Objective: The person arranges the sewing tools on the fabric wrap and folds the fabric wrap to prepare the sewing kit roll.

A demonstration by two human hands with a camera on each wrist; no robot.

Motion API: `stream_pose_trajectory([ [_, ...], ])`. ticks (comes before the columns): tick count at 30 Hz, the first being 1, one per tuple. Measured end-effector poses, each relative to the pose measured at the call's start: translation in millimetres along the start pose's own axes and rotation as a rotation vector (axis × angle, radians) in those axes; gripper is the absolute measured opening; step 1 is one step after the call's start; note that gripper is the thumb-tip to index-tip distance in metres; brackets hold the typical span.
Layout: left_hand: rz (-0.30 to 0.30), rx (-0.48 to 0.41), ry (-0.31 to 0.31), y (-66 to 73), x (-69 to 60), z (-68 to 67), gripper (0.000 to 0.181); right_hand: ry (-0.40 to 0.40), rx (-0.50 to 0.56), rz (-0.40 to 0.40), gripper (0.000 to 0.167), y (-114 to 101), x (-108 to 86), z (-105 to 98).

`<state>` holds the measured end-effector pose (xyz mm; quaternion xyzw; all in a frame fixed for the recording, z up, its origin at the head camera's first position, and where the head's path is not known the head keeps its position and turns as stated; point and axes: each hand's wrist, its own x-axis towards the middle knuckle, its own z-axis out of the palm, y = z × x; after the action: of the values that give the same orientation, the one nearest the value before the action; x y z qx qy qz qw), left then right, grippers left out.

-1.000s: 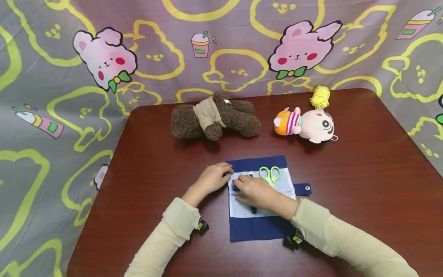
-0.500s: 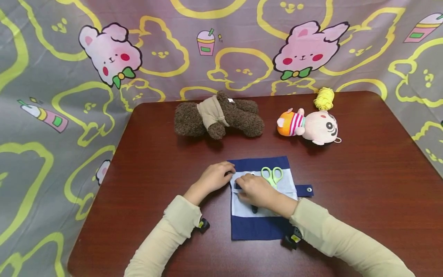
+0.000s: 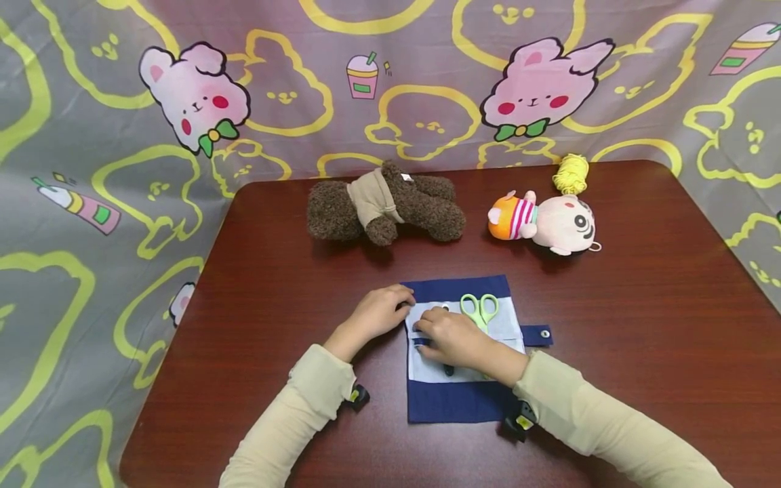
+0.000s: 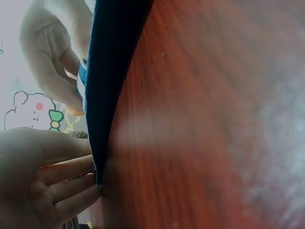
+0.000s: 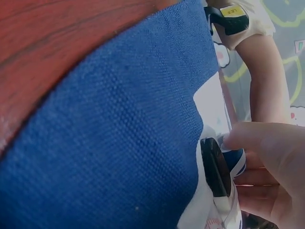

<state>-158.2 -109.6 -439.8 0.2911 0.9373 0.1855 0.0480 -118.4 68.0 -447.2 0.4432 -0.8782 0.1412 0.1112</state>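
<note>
Table [image 3: 274, 285] bears navy-and-pale cloth case [image 3: 451, 403], spread flat, long axis running away from person, snap strap [image 3: 537, 335] pointing right. Left hand [image 3: 379, 310] at case's left edge, fingers released, touching cloth. Right hand [image 3: 454, 335] over pale panel, pinching small navy piece [image 5: 233, 157]; its axis unclear. Green scissors [image 3: 483, 324] in pocket, handles pointing away. Black-ended tool [image 3: 449, 371] beside, lying near-to-far.

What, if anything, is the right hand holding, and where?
The right hand seems to pinch something blue; what it is, and which part, I can't tell.
</note>
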Motion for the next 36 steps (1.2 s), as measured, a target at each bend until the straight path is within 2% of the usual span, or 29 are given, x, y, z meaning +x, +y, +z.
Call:
stream_pose_trajectory([
  [11, 0.008, 0.007, -0.001, 0.9, 2.1, 0.7, 0.018, -0.022, 0.047, 0.027, 0.034, -1.3, -1.0, -3.1],
  [16, 0.038, 0.019, -0.018, -0.5, 2.6, -1.1, 0.028, 0.03, 0.095, -0.057, 0.032, -10.1, -1.5, -7.3],
  [18, 0.057, 0.023, -0.049, -1.6, 2.7, -3.8, 0.033, -0.001, 0.128, -0.089, 0.026, -17.2, -1.8, -10.8],
  [20, 0.089, 0.029, -0.08, -3.1, 2.5, -6.4, 0.034, -0.07, 0.158, -0.125, 0.024, -25.2, -2.4, -14.0],
  [23, 0.156, 0.038, -0.108, -6.5, 1.9, -8.1, 0.034, -0.22, 0.168, -0.163, 0.025, -35.7, -5.5, -15.5],
  [26, 0.223, 0.078, -0.109, -9.1, 1.2, -8.1, 0.032, -0.285, 0.151, -0.221, 0.027, -41.1, -10.3, -13.5],
  [28, 0.263, 0.121, -0.099, -10.2, 0.9, -8.3, 0.029, -0.272, 0.135, -0.25, 0.025, -42.6, -13.9, -12.2],
  [36, 0.458, 0.34, 0.004, -10.6, -2.9, -9.1, 0.01, -0.12, 0.108, -0.317, 0.02, -42.6, -28.5, -17.7],
])
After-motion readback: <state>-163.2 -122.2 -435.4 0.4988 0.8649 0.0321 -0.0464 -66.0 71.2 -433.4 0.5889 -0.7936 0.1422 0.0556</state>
